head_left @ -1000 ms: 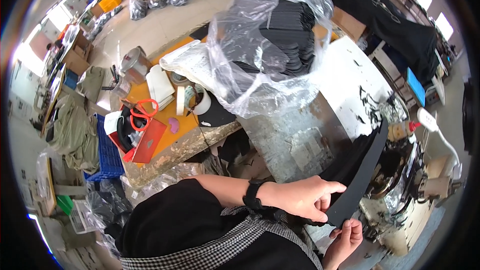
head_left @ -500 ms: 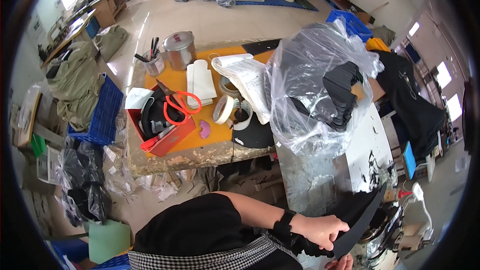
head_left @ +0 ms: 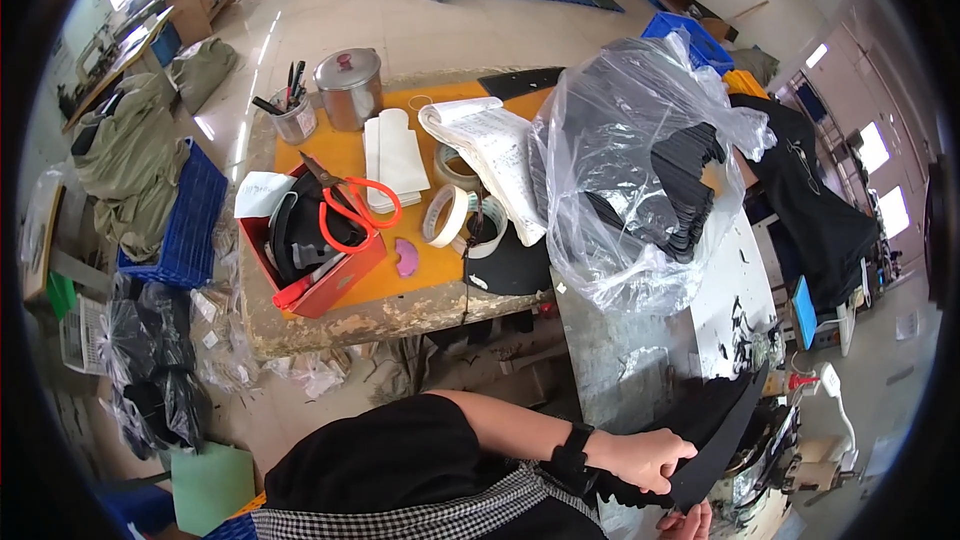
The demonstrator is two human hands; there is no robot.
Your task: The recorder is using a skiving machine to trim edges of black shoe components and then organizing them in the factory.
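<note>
My left hand, a black band on its wrist, is closed with its fingers curled on the near part of a thin flat black piece, cloth or sheet-like, that tapers to a point away from me. Just below it, my right hand pinches the same piece's near edge; the lower frame edge cuts it off. More black material lies beneath on the metal worktop. Right beside the piece stands a machine, partly hidden by it.
A clear plastic bag of stacked black pieces stands on the worktop. On the left table, orange-handled scissors lean in a red box, near tape rolls, papers and a metal pot. A white lamp rises beyond the machine.
The view has shifted slightly, moving the left table a little leftward in the picture. My right hand has risen slightly along the black piece's edge; my left hand stays nearly in place.
</note>
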